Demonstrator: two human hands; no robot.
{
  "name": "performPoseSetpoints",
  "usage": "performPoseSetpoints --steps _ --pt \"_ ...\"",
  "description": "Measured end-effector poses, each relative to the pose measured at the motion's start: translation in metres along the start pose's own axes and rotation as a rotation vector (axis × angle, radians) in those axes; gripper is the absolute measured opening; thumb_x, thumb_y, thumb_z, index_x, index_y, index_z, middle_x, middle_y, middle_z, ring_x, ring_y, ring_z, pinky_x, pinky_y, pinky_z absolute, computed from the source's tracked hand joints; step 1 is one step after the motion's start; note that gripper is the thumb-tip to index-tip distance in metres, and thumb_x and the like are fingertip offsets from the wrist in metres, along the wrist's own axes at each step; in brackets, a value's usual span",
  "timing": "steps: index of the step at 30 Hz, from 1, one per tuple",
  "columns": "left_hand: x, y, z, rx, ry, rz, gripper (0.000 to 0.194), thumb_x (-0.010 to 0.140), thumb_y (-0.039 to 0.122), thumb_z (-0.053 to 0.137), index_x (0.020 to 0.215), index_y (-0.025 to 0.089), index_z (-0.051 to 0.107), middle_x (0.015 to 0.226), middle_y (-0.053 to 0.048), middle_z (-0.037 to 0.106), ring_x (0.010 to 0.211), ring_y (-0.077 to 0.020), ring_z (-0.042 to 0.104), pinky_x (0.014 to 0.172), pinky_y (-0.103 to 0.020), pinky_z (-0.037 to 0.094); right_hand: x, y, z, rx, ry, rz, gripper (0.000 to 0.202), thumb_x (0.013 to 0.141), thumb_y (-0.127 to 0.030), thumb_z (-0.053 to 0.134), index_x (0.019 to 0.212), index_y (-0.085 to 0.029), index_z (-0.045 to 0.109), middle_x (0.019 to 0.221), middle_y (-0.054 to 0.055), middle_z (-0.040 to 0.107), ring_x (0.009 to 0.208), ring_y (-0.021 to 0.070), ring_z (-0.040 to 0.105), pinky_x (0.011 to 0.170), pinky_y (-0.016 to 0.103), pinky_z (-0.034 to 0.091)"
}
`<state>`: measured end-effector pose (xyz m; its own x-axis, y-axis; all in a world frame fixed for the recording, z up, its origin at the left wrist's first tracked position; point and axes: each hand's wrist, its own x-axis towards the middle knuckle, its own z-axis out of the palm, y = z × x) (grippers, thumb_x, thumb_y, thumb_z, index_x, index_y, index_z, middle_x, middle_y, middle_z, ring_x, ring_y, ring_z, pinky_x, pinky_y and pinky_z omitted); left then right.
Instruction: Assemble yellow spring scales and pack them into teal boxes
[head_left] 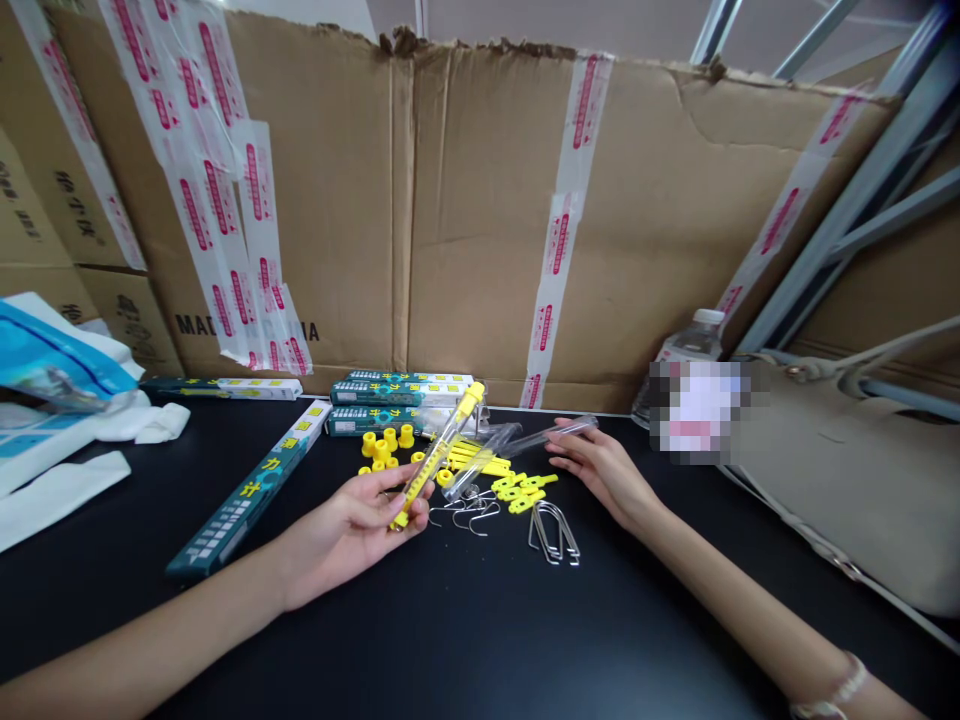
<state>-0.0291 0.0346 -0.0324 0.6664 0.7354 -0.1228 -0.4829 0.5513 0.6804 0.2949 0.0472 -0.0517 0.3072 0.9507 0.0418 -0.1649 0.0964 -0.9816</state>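
My left hand (367, 510) is closed around the lower part of a tubular spring scale (442, 450). The scale has a clear tube with yellow ends and is tilted, its upper end leaning right. At the right, the fingers of my right hand (600, 465) are on the end of a clear plastic tube (555, 433). Another clear tube (484, 460) lies beside it. Between my hands are yellow caps (382, 450), flat yellow strips (480, 458), small yellow tabs (521, 490), thin metal hooks (476, 515) and bent wire loops (555, 535).
Printed narrow boxes (397, 390) are stacked at the back, with another box (251, 490) lying at the left. Plastic packaging (52, 370) is on the far left. A bottle (690, 345) and a beige bag (847, 470) stand right. Cardboard (480, 230) walls the back.
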Motion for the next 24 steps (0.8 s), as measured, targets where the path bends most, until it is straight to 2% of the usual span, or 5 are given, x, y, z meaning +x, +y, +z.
performPoseSetpoints --steps 5,16,20,24 --pt "0.0003 -0.0002 -0.0019 -0.015 -0.009 0.008 0.052 0.068 -0.013 0.059 0.118 0.000 0.063 0.101 -0.014 0.064 0.084 -0.0157 0.061 0.087 -0.030 0.051 0.0001 0.0003 -0.0001 -0.017 -0.004 -0.006 0.026 0.071 -0.021 0.077 0.095 -0.020 0.068 0.089 0.006 0.076 0.079 0.0222 0.072 0.071 0.034 0.063" --pt "-0.0004 -0.0001 -0.0003 -0.001 -0.003 0.007 0.047 0.068 -0.012 0.061 0.114 0.001 0.064 0.099 -0.013 0.064 0.084 -0.0153 0.061 0.086 -0.028 0.052 0.0010 0.0050 -0.0002 -0.072 0.004 -0.072 0.030 0.069 -0.028 0.078 0.096 -0.019 0.067 0.088 0.008 0.074 0.076 0.0218 0.071 0.069 0.034 0.062" --pt "-0.0015 -0.0009 -0.0003 0.004 0.023 0.004 0.049 0.070 -0.012 0.060 0.117 0.000 0.061 0.101 -0.014 0.064 0.084 -0.0152 0.061 0.087 -0.029 0.051 0.0003 0.0079 -0.0001 -0.123 0.082 -0.222 0.035 0.075 -0.042 0.075 0.101 -0.022 0.063 0.092 0.006 0.070 0.083 0.0227 0.069 0.075 0.038 0.061" --pt "-0.0002 -0.0006 0.0002 0.016 0.030 0.004 0.048 0.071 -0.011 0.061 0.118 0.001 0.060 0.101 -0.014 0.064 0.084 -0.0153 0.061 0.088 -0.030 0.051 -0.0046 0.0018 0.0013 -0.212 0.162 -0.449 0.042 0.084 -0.049 0.066 0.118 -0.027 0.055 0.100 0.004 0.063 0.101 0.0230 0.065 0.098 0.040 0.052"
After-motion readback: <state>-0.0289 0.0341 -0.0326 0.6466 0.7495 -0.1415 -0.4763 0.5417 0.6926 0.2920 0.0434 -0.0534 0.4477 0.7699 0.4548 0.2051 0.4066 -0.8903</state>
